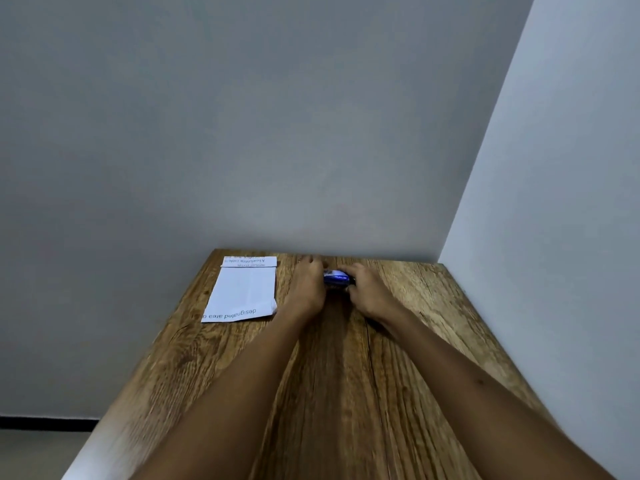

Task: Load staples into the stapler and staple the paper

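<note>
A small blue stapler (336,278) lies near the far edge of the wooden table (346,375), close to the wall. My left hand (306,289) touches its left end and my right hand (369,292) grips its right end, so most of the stapler is hidden. Whether it is lifted off the table I cannot tell. A folded white sheet of paper (244,292) with printed text lies flat to the left of my left hand. No staples can be seen.
Grey walls stand right behind the table's far edge and along its right side. The table's left edge drops to the floor, where a dark skirting strip (45,422) runs.
</note>
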